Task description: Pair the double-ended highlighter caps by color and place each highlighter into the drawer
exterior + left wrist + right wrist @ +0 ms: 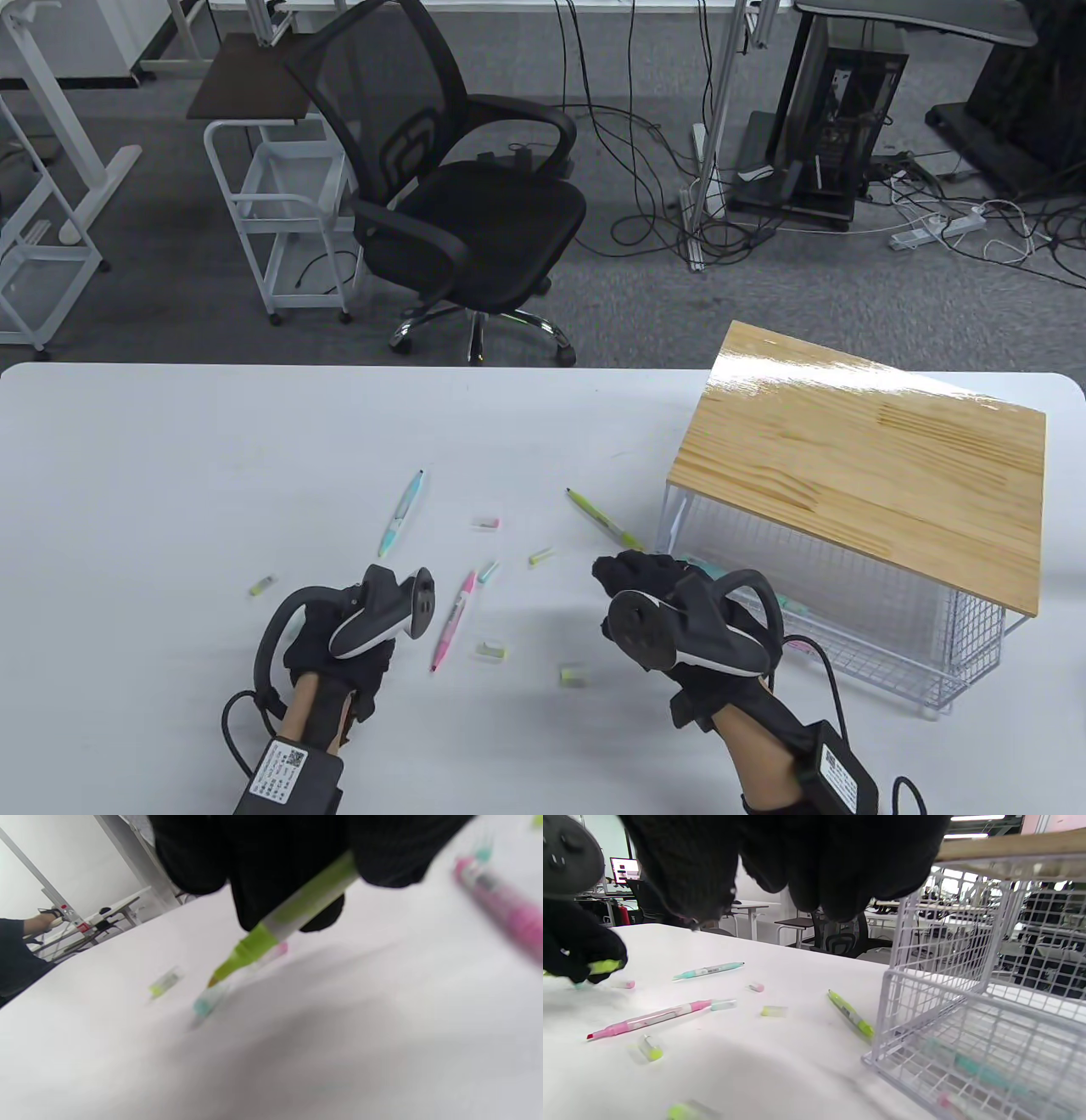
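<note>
The left hand (339,632), in a black knit glove, is pinching a slim green highlighter (292,921) between curled fingers; its smooth plastic barrel is slanting down out of the grip, and the uncapped chisel tip is pointing at the matte white table (170,475). Just below that tip a small teal cap (205,1005) is lying, blurred, and a little farther out a stubby translucent green cap (164,982) is resting on its side. Beside this hand, toward the other one, a long pink highlighter (452,621) is lying flat, with a teal-ended cap (487,570) near its far end.

The right hand (657,594) is hovering with its gloved fingers curled downward; whether they are gripping anything cannot be told. Just beyond its fingertips a second green highlighter (604,520) is lying at a slant, uncapped, its near end close to the corner of the drawer (950,1018). That drawer is a white wire-mesh basket standing right beside the hand, pulled out from under a glossy pale wooden top (865,458), and teal and pink highlighters are lying inside it, blurred.

Between the two hands, small clear caps (490,651) with green ends are lying scattered. Farther out, a teal highlighter (401,512) and a pink cap (485,523) are resting.
</note>
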`<state>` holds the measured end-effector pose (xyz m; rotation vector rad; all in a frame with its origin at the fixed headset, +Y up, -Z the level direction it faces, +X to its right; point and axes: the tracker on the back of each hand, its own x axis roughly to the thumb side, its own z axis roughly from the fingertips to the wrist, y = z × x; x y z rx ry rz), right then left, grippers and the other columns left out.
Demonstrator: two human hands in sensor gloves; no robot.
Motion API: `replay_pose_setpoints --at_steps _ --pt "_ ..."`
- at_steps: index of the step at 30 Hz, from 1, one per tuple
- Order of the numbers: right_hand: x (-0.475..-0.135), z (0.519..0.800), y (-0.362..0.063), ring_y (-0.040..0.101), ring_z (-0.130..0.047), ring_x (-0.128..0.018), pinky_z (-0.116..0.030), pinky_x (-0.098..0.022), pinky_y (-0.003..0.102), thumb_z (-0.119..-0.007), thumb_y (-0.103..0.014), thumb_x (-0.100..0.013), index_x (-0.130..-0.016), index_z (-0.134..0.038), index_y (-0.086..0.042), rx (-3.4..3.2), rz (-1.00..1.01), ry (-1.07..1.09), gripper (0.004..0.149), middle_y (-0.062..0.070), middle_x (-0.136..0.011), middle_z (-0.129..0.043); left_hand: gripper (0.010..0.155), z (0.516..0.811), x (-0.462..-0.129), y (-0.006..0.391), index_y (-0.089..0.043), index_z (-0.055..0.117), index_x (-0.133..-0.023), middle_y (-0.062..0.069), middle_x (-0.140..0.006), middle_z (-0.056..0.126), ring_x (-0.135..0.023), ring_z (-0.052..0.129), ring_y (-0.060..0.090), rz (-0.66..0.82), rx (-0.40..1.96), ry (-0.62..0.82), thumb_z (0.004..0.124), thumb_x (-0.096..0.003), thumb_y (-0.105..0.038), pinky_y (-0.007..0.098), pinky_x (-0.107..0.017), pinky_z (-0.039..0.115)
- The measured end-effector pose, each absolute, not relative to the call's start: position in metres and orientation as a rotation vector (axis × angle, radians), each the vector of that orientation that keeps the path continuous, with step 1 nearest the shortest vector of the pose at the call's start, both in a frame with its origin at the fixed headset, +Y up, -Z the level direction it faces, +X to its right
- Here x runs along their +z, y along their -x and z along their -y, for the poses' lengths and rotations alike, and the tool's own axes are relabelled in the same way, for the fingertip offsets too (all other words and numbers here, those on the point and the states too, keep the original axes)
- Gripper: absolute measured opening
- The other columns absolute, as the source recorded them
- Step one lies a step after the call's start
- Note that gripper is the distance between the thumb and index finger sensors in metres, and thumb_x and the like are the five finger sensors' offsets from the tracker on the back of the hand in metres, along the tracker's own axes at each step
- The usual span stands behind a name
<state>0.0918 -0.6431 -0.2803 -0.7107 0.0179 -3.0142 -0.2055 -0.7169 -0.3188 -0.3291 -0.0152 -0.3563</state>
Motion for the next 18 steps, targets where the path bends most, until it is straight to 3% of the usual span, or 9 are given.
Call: replay_pose_setpoints --at_steps 8,18 --pt "-0.29 0.665 -0.084 0.037 -0.076 -0.104 -0.07 -0.074 0.052 -0.085 -0.049 -0.048 -0.116 -0.052 -0.024 -3.024 0.107 0.829 0.079 0.012 -0.119 -0.063 0.05 0.667 -0.299 0.199 -0.043 0.052 -0.105 -0.013 -0.106 0.078 -0.098 0.083 0.014 0.124 -0.152 0.058 0.067 -0.0581 -0.044 0.054 -0.083 0.064" --pt "-0.302 0.716 -0.061 0.036 -0.077 -0.103 -0.07 -0.073 0.052 -0.083 -0.047 -0.05 -0.116 -0.05 -0.023 -2.983 0.364 0.912 0.077 0.011 -0.117 -0.064 0.05 0.652 -0.287 0.19 -0.043 0.054 -0.106 -0.013 -0.104 0.08 -0.096 0.084 0.014 0.178 -0.139 -0.023 0.068 -0.058 -0.045 0.052 -0.082 0.066"
